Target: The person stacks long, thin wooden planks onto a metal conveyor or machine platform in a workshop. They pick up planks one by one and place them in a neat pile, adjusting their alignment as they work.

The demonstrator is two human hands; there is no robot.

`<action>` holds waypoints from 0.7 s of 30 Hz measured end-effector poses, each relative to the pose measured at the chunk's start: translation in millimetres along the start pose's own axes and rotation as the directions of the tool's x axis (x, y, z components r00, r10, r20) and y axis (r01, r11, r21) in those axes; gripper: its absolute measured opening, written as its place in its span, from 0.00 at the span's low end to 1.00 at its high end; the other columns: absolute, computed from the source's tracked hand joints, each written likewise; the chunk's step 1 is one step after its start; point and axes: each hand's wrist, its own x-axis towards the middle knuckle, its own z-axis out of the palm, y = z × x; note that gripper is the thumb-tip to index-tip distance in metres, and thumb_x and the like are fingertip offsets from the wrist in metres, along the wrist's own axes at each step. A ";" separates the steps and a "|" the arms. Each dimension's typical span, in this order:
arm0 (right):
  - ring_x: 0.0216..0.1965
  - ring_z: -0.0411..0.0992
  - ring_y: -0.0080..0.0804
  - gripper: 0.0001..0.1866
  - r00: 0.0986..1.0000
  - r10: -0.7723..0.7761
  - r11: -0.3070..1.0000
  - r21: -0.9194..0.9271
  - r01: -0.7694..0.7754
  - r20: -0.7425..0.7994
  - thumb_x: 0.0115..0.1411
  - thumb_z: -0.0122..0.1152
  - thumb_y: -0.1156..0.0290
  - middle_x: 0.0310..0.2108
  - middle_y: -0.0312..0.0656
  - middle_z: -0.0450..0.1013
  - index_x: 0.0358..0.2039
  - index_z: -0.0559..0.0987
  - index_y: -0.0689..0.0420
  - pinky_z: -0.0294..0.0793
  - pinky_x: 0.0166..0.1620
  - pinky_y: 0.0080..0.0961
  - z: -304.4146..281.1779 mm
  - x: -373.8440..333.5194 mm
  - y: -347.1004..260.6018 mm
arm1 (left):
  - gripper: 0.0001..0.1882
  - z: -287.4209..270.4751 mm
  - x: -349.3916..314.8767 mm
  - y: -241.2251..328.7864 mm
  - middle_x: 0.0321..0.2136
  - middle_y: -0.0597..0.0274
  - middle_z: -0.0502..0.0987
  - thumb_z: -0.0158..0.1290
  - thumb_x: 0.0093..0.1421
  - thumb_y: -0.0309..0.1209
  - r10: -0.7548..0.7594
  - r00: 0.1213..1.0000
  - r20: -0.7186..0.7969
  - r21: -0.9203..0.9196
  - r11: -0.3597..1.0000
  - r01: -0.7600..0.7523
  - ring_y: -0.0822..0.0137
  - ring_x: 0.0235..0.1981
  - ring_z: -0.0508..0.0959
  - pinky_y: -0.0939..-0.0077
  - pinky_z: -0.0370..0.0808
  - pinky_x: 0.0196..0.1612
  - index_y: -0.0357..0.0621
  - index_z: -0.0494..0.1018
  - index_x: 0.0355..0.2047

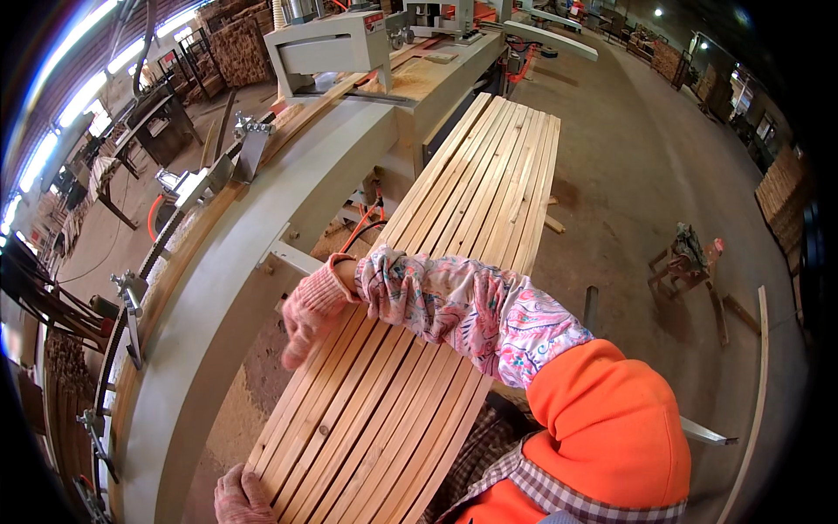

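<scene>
A long row of pale wooden strips (471, 201) lies side by side in front of me, slanting from the lower left toward the far right. My right arm reaches across the strips in a floral sleeve cover. My right hand (312, 313), in a pink knit glove, is at their left edge with its fingers stretched downward, slightly blurred and holding nothing that shows. Lower left, my left hand (243, 499), also gloved, is bent against the left edge of the near strips. Its fingers look closed on the outer strip, though the frame cuts off part of the hand.
Along the left curves a grey machine frame (205, 306) carrying a chain and metal clamps (131, 293). A machine housing (327, 48) stands at the far end, with sawdust about it. On the floor to the right are a small wooden stool (685, 262) and a long batten (752, 410).
</scene>
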 end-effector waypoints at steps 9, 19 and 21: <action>0.40 0.80 0.47 0.26 0.997 -0.077 0.948 -0.310 0.069 -0.015 0.59 0.58 0.42 0.35 0.45 0.83 0.36 0.87 0.53 0.78 0.46 0.42 18.5 35.8 -11.9 | 0.22 -12.4 2.6 -9.6 0.56 0.51 0.73 0.50 0.68 0.46 -0.083 0.962 0.259 0.079 0.995 0.064 0.56 0.57 0.73 0.64 0.71 0.59 0.46 0.74 0.54; 0.41 0.81 0.41 0.26 0.997 0.056 0.975 -0.215 -0.065 -0.050 0.62 0.57 0.44 0.35 0.45 0.83 0.43 0.87 0.53 0.79 0.48 0.38 14.7 25.7 -10.6 | 0.04 12.2 8.7 0.9 0.35 0.59 0.80 0.52 0.63 0.29 0.086 0.980 -0.181 0.034 0.996 -0.081 0.55 0.37 0.79 0.63 0.76 0.39 0.46 0.76 0.33; 0.41 0.81 0.42 0.26 0.993 0.036 0.978 -0.203 -0.058 -0.110 0.62 0.58 0.44 0.35 0.47 0.82 0.43 0.86 0.54 0.79 0.47 0.37 16.1 23.4 -11.8 | 0.04 11.2 10.2 -0.8 0.34 0.62 0.80 0.53 0.62 0.30 0.126 0.955 -0.267 0.086 0.991 -0.106 0.57 0.35 0.79 0.63 0.76 0.38 0.48 0.76 0.31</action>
